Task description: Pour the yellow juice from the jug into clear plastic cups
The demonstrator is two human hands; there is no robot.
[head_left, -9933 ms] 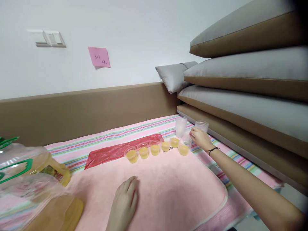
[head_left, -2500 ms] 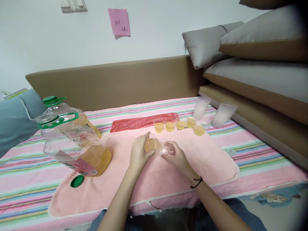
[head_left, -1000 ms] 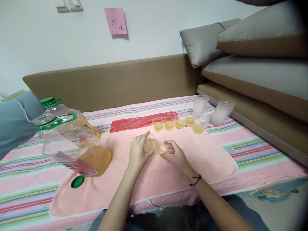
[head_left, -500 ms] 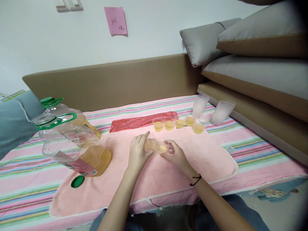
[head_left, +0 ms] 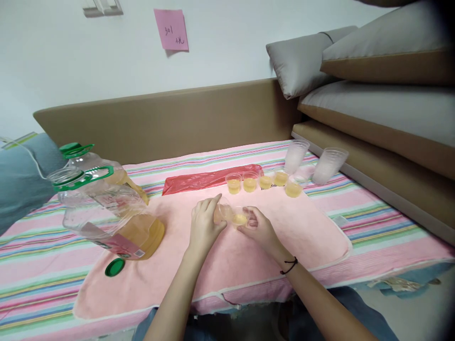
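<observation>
At the pink mat's (head_left: 280,251) middle, the left hand (head_left: 205,221) pinches a tilted clear cup (head_left: 222,212), its mouth close beside a second cup (head_left: 240,218) with a little pale-yellow liquid, gripped by the right hand (head_left: 259,228). Both are thin plastic, partly hidden by fingers. One green cap (head_left: 114,267) lies by the mat's left edge. Beyond stand two large jugs (head_left: 124,232) of yellow liquid, the nearer uncapped and partly blocking the other. Five filled cups (head_left: 233,185) line the far edge, next to a red plastic bag (head_left: 209,180). Two cup stacks (head_left: 330,166) lean past the far right corner.
</observation>
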